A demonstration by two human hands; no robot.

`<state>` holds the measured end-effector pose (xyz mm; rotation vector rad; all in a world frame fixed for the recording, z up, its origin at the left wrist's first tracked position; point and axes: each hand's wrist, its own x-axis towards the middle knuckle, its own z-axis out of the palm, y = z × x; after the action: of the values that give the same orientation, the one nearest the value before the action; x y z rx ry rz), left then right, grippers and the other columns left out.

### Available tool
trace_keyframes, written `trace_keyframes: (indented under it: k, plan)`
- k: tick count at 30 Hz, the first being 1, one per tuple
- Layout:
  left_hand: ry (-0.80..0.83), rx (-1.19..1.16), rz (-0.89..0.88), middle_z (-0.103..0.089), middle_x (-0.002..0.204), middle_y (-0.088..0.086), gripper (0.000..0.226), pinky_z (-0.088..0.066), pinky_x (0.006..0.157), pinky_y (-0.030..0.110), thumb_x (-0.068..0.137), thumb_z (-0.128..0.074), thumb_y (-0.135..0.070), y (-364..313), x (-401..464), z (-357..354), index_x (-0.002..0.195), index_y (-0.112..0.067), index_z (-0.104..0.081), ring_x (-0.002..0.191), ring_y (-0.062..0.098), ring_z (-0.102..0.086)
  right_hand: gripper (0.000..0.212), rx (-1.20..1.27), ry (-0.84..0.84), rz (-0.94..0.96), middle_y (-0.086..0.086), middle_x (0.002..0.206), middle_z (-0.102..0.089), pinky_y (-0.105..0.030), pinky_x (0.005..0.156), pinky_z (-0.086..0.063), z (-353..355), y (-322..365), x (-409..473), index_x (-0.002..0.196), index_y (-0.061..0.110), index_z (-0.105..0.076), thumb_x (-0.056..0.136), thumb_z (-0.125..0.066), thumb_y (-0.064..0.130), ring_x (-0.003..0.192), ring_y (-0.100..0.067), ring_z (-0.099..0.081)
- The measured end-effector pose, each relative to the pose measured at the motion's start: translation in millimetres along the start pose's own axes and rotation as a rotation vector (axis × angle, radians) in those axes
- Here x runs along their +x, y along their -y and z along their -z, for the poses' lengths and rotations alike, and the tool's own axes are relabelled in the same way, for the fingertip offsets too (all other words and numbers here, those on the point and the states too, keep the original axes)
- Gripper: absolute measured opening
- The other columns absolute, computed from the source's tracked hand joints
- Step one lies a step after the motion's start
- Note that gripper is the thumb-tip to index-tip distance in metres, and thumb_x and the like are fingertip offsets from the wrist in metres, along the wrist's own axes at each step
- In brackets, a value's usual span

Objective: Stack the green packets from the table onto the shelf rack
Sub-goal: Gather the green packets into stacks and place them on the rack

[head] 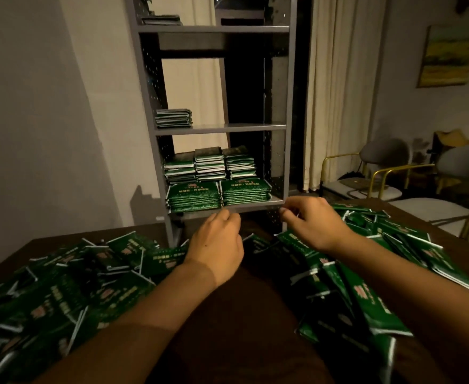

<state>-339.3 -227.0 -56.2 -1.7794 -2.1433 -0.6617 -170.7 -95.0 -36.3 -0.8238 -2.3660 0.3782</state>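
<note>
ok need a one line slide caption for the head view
Both empty hands, left hand and right hand, hover before the grey metal shelf rack, loose green foil packets heaped on the dark table.

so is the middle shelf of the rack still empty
No, a small stack of green packets lies at the left end of the middle shelf, while the rest of that shelf is bare.

Loose glossy green foil packets (61, 295) are lying heaped on the dark brown desk (244, 300), while neat stacks (216, 187) are sitting on the grey metal shelf rack (219, 128).
</note>
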Motion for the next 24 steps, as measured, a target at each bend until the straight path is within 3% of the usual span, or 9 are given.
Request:
trace_keyframes:
  k: [5,7,9,12,14,16,19,24]
  plan:
    - [0.048,-0.020,-0.048,-0.048,0.101,-0.001,0.011,-0.045,0.084,0.035,0.099,-0.043,-0.017,-23.6,-32.6,-1.6,0.101,-0.016,-0.054,0.099,0.020,-0.049,0.013,-0.052,0.025,-0.091,0.001,0.095,-0.065,-0.033,0.076,-0.051,23.3,-10.5,-44.7,0.102,0.020,-0.064,0.099,-0.055,0.029,0.089,-0.017,-0.063]
    - [0.081,-0.016,-0.062,-0.050,0.104,-0.001,0.013,-0.047,0.088,0.037,0.100,-0.045,-0.022,-34.3,-39.3,-6.2,0.105,-0.017,-0.056,0.102,0.020,-0.050,0.016,-0.114,0.088,-0.126,-0.004,0.109,-0.064,-0.034,0.083,-0.050,31.0,-20.8,-59.7,0.110,0.021,-0.065,0.096,-0.059,0.026,0.105,-0.023,-0.062]
    - [0.130,-0.025,-0.070,-0.051,0.111,-0.001,0.018,-0.046,0.093,0.037,0.101,-0.046,-0.028,-46.8,-42.2,-12.1,0.113,-0.018,-0.056,0.108,0.021,-0.050,0.036,-0.223,0.193,-0.172,-0.008,0.135,-0.052,-0.040,0.103,-0.045,35.3,-33.9,-73.5,0.128,0.025,-0.059,0.093,-0.064,0.029,0.129,-0.029,-0.049]
    - [0.203,-0.058,-0.075,-0.046,0.134,-0.001,0.041,-0.040,0.104,0.033,0.103,-0.046,-0.041,-62.0,-43.5,-24.9,0.138,-0.020,-0.047,0.126,0.020,-0.043,0.080,-0.373,0.252,-0.294,-0.005,0.163,-0.015,-0.052,0.120,-0.024,34.4,-56.6,-92.9,0.154,0.038,-0.023,0.088,-0.062,0.060,0.149,-0.035,-0.017]
    - [0.227,-0.073,-0.072,-0.034,0.150,-0.003,0.057,-0.036,0.112,0.035,0.102,-0.044,-0.051,-69.5,-38.5,-37.6,0.151,-0.023,-0.033,0.138,0.020,-0.034,0.096,-0.384,0.213,-0.367,-0.002,0.167,0.003,-0.058,0.121,-0.010,32.4,-75.3,-101.3,0.157,0.044,-0.005,0.081,-0.051,0.080,0.153,-0.034,-0.003]
    - [0.263,-0.115,-0.056,-0.022,0.160,-0.005,0.069,-0.031,0.118,0.040,0.099,-0.042,-0.060,-73.7,-30.0,-48.5,0.157,-0.027,-0.022,0.146,0.020,-0.024,0.104,-0.328,0.202,-0.425,-0.001,0.167,0.009,-0.061,0.119,-0.002,33.5,-89.9,-104.9,0.156,0.046,0.002,0.071,-0.038,0.091,0.153,-0.033,0.003]
    - [0.312,-0.183,-0.032,-0.008,0.166,-0.012,0.080,-0.024,0.123,0.046,0.094,-0.038,-0.072,-79.7,-9.0,-67.3,0.159,-0.033,-0.012,0.153,0.018,-0.011,0.111,-0.305,0.247,-0.465,0.000,0.167,0.012,-0.062,0.121,0.000,35.6,-107.1,-105.0,0.156,0.045,0.004,0.063,-0.028,0.096,0.153,-0.033,0.005]
    - [0.348,-0.189,-0.030,-0.004,0.167,-0.014,0.081,-0.020,0.124,0.046,0.092,-0.032,-0.078,-98.0,28.0,-97.0,0.159,-0.038,-0.010,0.154,0.018,-0.007,0.124,-0.347,0.234,-0.462,0.003,0.167,0.011,-0.064,0.120,0.000,33.3,-131.5,-97.0,0.155,0.048,0.002,0.047,-0.008,0.106,0.153,-0.031,0.007]
